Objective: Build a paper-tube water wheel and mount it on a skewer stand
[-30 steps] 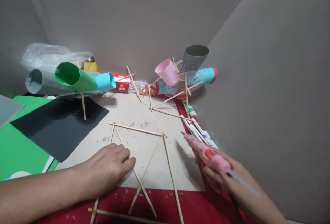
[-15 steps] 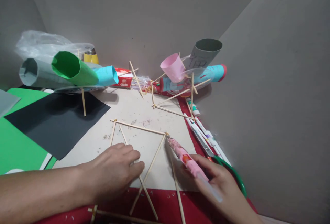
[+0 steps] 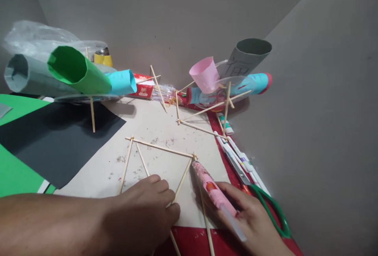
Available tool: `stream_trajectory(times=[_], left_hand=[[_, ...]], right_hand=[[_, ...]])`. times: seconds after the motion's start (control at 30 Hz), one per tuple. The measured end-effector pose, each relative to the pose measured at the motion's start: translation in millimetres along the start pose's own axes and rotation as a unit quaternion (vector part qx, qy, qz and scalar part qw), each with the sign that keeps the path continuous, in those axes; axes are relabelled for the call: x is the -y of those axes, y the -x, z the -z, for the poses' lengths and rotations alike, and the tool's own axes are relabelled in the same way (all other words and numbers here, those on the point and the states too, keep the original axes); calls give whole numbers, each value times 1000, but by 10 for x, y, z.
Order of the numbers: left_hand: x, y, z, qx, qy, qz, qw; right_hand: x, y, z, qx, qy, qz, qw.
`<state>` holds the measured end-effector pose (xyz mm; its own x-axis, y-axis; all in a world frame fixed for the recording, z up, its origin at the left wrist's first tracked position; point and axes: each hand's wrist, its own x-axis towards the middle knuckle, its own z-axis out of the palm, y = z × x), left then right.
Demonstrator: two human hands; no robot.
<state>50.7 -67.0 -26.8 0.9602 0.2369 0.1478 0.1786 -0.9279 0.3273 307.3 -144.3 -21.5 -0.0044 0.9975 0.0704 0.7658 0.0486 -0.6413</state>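
Note:
A frame of thin wooden sticks (image 3: 161, 147), with yellowish blobs at its corners, lies on the pale sheet before me. My left hand (image 3: 144, 209) is closed, fingers curled over the two slanting inner sticks where they cross; the crossing point is hidden beneath it. In my right hand (image 3: 251, 212) is a pink glue gun (image 3: 214, 193), a translucent glue stick (image 3: 233, 222) jutting from its rear. Its tip points at the frame's far right corner (image 3: 194, 156), very close to the joint; whether they touch I cannot tell.
Scissors with green handles (image 3: 274, 212) and white pens (image 3: 251, 169) lie along the right wall. Behind stand paper-tube models, one with a green tube (image 3: 76, 69), another with a pink cup (image 3: 205, 74). Black paper (image 3: 62, 142) lies left; a red box (image 3: 143, 87) sits at the back.
My left hand has slid right and nearer along the sticks, onto their crossing. The glue gun has stayed near the same corner. The view has shifted slightly.

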Motion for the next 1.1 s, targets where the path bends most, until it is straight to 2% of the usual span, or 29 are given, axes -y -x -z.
stream_trajectory(times=[0.27,0.47,0.8,0.97,1.1], left_hand=[[29,-24,-35,-1,-46,-31,998],[30,-22,-40,4,-55,-35,998],[28,-19,-37,-7,-56,-33,998],[27,-12,-2,-5,-38,-31,999],[23,-29,60,-12,6,6,1000]], right_hand=[[-6,0,-36,-27,23,53,998],[-15,32,-42,-11,25,50,998],[-2,33,-52,-34,28,72,996],[-63,114,-27,-33,-8,6,999],[-61,207,103,-73,-40,-64,994]])
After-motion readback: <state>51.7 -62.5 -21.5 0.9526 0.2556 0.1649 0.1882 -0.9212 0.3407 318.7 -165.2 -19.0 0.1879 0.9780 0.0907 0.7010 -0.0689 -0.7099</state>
